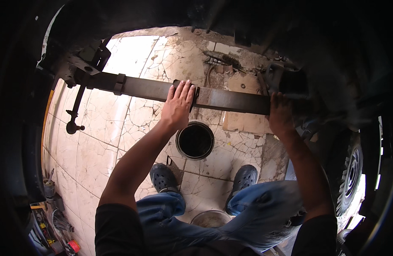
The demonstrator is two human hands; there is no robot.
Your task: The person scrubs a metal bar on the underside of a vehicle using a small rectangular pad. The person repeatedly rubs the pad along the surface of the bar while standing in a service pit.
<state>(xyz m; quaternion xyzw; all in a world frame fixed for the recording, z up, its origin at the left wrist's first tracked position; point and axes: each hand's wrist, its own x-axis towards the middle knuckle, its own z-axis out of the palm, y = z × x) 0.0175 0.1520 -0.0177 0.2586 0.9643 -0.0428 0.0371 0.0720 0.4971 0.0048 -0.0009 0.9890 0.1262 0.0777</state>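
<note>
A long flat steel leaf spring (147,88) runs across in front of me, with a clamp band (119,84) around it near its left end. My left hand (178,104) lies on its middle, fingers stretched flat over the top beside a second dark band (194,99). Toward the spring's right end my right hand (282,113) is wrapped over the bar; its fingertips sit in shadow and its thumb is hidden. Below the spring, between my feet and the bar, a round dark container (195,140) stands on the floor.
A ball-ended rod (74,126) hangs from a bracket (86,66) at the left. Flattened cardboard (244,120) lies on the cracked tile floor (94,147). A treaded wheel (352,175) stands at the right, tools (45,226) at the lower left. Dark vehicle parts surround the view.
</note>
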